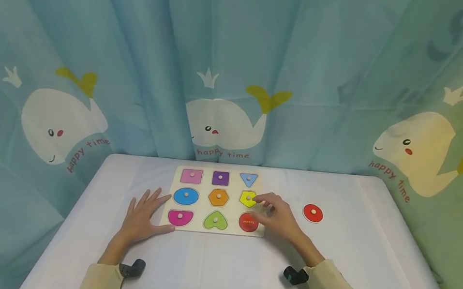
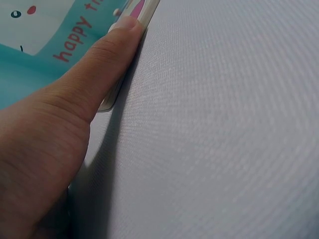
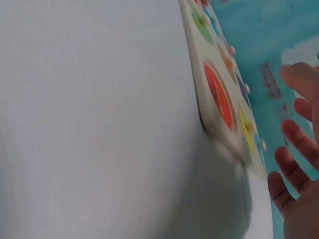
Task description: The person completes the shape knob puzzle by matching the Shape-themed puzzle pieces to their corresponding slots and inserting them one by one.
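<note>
A cream shape-puzzle board [image 1: 202,205] lies on the table with several knobbed pieces in it. My left hand [image 1: 143,218] is spread at its left side, the thumb [image 2: 107,50] touching the near edge by the magenta half circle [image 1: 186,218]. My right hand [image 1: 281,218] hovers over the right side, fingers apart and loosely bent, with nothing between them in the right wrist view. Its fingertips are near the yellow pentagon [image 1: 245,202]. Below that, the round red recess [image 1: 247,222] shows printed lettering. A red circle piece [image 1: 313,213] with a white knob lies apart to the right.
The board stands near the back of a white-covered table [image 1: 214,274]. Behind it hangs a blue-green curtain [image 1: 310,77] printed with whales, which also runs along both sides. Dark wrist cameras [image 1: 295,275] sit at both sleeves.
</note>
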Available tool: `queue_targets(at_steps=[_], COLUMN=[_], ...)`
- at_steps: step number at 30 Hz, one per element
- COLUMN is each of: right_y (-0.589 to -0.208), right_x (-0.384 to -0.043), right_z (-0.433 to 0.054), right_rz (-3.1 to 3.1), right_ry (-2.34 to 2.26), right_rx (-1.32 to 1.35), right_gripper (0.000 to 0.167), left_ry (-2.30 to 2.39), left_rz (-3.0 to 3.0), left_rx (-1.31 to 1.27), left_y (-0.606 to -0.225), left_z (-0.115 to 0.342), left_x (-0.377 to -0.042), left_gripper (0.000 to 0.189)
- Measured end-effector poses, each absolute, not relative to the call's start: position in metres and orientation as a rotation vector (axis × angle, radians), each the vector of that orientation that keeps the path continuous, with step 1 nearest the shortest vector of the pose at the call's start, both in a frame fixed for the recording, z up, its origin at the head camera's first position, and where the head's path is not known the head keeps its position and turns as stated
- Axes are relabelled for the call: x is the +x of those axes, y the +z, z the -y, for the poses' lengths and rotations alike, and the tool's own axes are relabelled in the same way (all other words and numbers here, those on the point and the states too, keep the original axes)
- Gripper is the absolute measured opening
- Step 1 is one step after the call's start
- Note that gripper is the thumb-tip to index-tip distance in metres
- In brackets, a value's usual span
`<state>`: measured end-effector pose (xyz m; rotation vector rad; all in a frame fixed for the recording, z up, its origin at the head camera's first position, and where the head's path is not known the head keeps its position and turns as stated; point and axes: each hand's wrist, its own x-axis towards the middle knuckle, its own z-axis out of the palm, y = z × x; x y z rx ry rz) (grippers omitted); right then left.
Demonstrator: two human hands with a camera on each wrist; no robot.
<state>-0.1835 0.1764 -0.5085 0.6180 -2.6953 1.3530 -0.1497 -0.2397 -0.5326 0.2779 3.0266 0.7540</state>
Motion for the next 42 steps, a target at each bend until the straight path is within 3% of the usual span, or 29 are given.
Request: queue_targets(at_steps=[22,31,42], right_y=[-0.513,-0.522,-0.526], right_x=[-0.176,-0.173,-0.175], right_z=[-0.309,-0.327,-0.326], right_rz=[2.739,2.796,2.838], right_ry=[1.204,1.217,1.133], right_rx=[0.191,0.086,0.087], right_gripper=[0.037,0.044,0.038], left_ry=[0.756,0.753,0.754], left_rz=[-3.051,-3.038,-3.032], left_rx=[0.313,0.295,0.278], left_y=[-0.534,-0.532,-0.532], left_z=[0.240,0.238,0.239], left_x=[-0.151,-0.150,-0.149], left_gripper=[0.095,0.095,0.096])
